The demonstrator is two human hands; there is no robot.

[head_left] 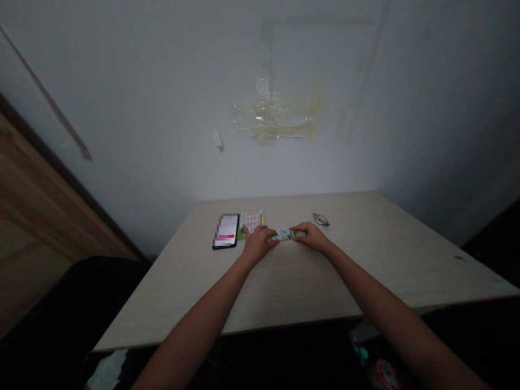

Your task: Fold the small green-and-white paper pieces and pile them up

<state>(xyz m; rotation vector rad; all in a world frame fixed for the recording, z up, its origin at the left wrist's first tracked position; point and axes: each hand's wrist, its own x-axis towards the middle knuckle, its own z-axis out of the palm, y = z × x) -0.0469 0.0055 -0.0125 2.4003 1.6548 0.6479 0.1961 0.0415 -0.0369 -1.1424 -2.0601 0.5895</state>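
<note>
A small green-and-white printed paper piece (285,234) lies between both hands, just over the table or touching it; I cannot tell which. My left hand (257,242) pinches its left end between thumb and fingers. At the right end, the thumb and forefinger of my right hand (312,237) close on its edge. Partly under my left hand is a printed sheet (252,219) with rows of small pictures and a green border. Beyond my right hand lies a small heap of colourful paper pieces (320,219).
Left of the sheet, a phone (226,232) with a lit screen lies flat in a dark case. The pale wooden table (292,292) meets a wall (162,108) with tape remnants (280,122). Below the front edge, partly hidden things (382,363) sit in shadow.
</note>
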